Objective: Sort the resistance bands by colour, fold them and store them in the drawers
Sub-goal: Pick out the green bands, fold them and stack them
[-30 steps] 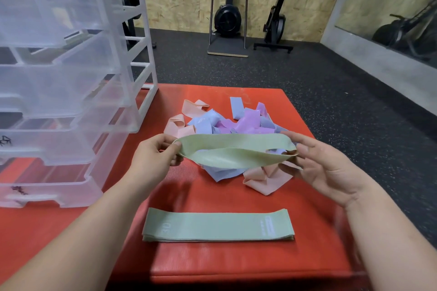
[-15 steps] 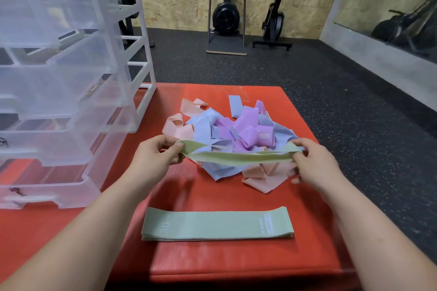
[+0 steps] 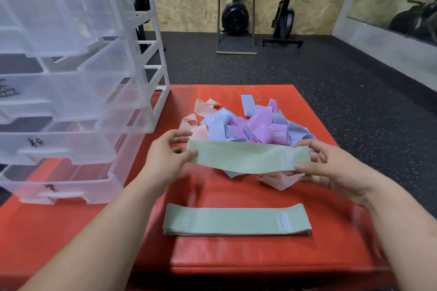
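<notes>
The left hand [image 3: 165, 158] pinches the left end of a green band [image 3: 246, 158] between thumb and fingers, and the right hand [image 3: 331, 170] pinches the right end, thumb on the near face, the other fingers partly hidden behind the cloth. The band is held flat and wide in the air above the red mat [image 3: 236, 257], and it covers the near edge of the loose pile of pink, blue and purple bands [image 3: 250, 125]. Its white label is too blurred to read. Nearer the person, flat green bands [image 3: 236, 220] lie stacked on the mat, marked "30"; their number cannot be told. The clear drawer unit [image 3: 71, 82] at left is cut off by the frame, its black markings illegible
</notes>
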{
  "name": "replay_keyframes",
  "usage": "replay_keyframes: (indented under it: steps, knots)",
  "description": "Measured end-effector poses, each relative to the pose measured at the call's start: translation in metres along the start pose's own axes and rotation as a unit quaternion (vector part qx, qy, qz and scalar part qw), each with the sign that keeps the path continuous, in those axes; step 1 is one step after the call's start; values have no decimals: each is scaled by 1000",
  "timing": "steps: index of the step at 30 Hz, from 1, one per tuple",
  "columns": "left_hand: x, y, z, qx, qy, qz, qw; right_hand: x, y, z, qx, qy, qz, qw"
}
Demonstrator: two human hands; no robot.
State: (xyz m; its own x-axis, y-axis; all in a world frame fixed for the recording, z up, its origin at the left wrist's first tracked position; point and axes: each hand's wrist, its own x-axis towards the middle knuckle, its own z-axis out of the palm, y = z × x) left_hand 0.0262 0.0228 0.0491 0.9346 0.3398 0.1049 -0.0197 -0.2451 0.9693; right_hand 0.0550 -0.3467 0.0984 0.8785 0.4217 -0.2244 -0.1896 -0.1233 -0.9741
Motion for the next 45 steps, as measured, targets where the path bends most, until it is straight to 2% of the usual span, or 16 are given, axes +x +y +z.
replay_keyframes:
  steps: [5,12,16,20,23,28,33,37,41,43,45]
  knots:
    - [-6,3,-10,-24,-6,13,1000,-2,3,7,-55,131,-49,989]
    - [-33,10,-23,-18,-8,11,1000,-28,10,16,-127,186,-100,969]
    - [-54,17,-29,-47,-5,8,999,-44,17,22,-114,216,-109,964]
    - [-75,19,-39,-47,10,9,999,-58,22,23,-39,227,-85,969]
    - [-87,16,-43,8,31,23,999,-66,29,27,-86,248,-86,961]
    - [-99,4,-47,184,48,51,980,-69,43,36,-310,306,-83,896]
    - [-107,0,-46,279,32,80,956,-61,56,43,-427,303,-77,849]
    - [-107,-9,-46,353,12,92,931,-57,66,51,-483,315,-97,811]
    - [-108,-16,-42,462,-24,105,880,-53,75,54,-553,283,-78,780]
    - [-107,-19,-40,492,-33,109,863,-50,79,52,-567,266,-59,778]
    - [-104,-18,-41,493,-28,117,862,-48,78,49,-560,258,-55,785]
